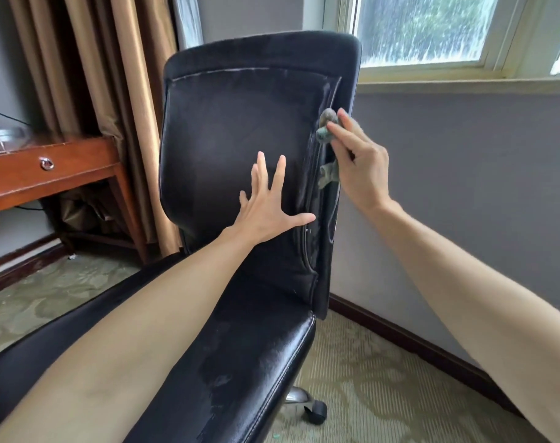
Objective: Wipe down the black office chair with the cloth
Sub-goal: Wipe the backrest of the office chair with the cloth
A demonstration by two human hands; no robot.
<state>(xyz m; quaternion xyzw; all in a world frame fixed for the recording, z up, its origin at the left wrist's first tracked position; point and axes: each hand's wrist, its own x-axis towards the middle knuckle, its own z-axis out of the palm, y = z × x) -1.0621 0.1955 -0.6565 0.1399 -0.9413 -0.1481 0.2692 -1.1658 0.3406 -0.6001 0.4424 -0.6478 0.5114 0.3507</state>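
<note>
1. Nearest me, the seat (240,362) of the black office chair (227,251) juts forward; bare carpet (384,378) lies open to its right, around a caster (317,414);
2. The left hand (266,215) lies flat on the backrest (224,139), fingers spread, holding nothing; the right hand (358,164) bunches the grey-green cloth (328,118) against the backrest's right edge, fingers and thumb closed round it;
3. A wooden desk (48,183) crowds the left, its drawer (47,164) closed, contents unseen;
4. Behind, a brown curtain (90,59), a grey wall (464,187) and a window (432,27) hem the chair in.
</note>
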